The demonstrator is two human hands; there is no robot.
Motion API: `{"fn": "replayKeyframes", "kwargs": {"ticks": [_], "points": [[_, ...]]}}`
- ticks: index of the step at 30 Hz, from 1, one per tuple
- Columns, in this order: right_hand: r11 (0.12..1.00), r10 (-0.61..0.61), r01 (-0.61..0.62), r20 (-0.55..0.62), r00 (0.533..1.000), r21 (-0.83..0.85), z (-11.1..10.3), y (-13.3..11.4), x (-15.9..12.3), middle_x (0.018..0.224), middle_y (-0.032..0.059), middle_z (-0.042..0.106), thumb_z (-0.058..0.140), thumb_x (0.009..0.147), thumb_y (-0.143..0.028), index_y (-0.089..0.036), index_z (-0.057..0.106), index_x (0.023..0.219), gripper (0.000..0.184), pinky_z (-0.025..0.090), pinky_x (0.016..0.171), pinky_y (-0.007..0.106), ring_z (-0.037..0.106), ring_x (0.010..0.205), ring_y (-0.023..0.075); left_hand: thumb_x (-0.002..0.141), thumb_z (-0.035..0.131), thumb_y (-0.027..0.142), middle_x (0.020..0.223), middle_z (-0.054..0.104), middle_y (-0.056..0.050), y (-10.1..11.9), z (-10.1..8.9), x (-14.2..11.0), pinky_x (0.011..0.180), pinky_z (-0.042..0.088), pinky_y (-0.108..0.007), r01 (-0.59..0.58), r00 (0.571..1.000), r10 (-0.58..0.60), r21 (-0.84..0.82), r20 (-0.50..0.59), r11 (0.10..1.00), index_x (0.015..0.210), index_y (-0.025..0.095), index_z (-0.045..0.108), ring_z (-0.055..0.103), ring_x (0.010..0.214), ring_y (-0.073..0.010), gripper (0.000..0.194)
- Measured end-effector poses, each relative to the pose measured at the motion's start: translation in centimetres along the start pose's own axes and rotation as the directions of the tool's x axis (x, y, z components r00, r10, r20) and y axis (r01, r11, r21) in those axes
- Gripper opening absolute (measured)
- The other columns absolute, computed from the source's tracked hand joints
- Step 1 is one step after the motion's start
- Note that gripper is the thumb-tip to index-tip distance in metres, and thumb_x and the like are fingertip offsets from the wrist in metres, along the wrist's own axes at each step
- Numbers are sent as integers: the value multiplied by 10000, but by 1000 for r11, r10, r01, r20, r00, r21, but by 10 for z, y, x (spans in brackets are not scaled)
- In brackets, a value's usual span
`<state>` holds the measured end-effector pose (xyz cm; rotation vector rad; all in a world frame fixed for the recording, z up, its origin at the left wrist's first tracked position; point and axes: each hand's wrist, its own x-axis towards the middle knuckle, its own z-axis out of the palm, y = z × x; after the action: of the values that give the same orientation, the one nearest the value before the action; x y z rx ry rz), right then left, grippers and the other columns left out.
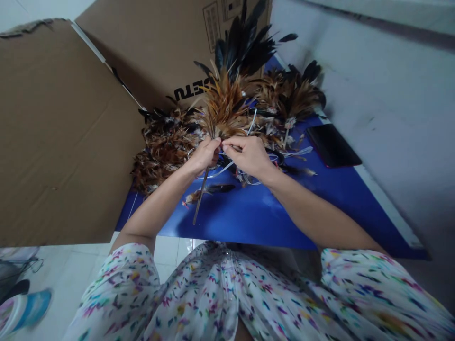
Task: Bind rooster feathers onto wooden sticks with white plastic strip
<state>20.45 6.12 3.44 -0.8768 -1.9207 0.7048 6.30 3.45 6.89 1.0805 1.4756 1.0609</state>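
My left hand (206, 154) is closed around the stick (200, 201) of a feather duster (225, 102), just below its plumes. The plumes are orange-brown low down and black at the top, and they point away from me. Close beside it, my right hand (250, 154) is pinched at the base of the feathers; what its fingertips hold is too small to make out. Clear plastic strips (298, 152) lie under and around my hands. A loose brown and black feather bunch (209, 191) rests on the blue table near the stick.
Brown feather piles (159, 156) cover the left and back of the blue table (245, 220). Another feather bundle (293, 94) lies at the back right, near a black phone (334, 144). Cardboard panels (64, 132) stand left and behind; a wall (398, 109) borders the right.
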Motion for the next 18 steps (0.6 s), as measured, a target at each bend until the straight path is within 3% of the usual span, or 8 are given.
{"fn": "replayKeyframes", "kwargs": {"ticks": [4,7,12,18], "points": [[999,16,-18,-30,999,-44,-1,-2,0,699,23,689,572,820,-279,-163,796,904,266,368,626,269,553,639,139,986,329,345,577,330,53,3,3,2,400,135,-161,117,993,-110,-194,47,974,733,179,419,250,404,-28,315],[998,27,-29,-47,999,-47,-2,-2,1,691,13,685,587,809,-282,-182,801,891,251,375,624,266,563,643,141,969,296,326,576,366,34,2,3,3,393,165,-173,141,990,-133,-264,49,954,722,176,435,278,415,-43,321],[998,-7,4,-48,999,-61,-2,0,0,689,14,695,567,821,-285,-187,801,867,258,381,618,268,566,632,141,912,342,188,577,383,28,-4,4,3,405,186,-178,90,996,-94,-307,3,947,679,173,410,297,424,-43,243],[996,-19,19,-7,1000,-84,-5,2,2,725,24,720,553,835,-275,-180,796,855,262,382,627,272,563,629,137,938,381,122,622,399,50,-12,8,-1,442,164,-168,-27,999,22,-197,-27,980,709,178,366,290,434,-21,236]]}}
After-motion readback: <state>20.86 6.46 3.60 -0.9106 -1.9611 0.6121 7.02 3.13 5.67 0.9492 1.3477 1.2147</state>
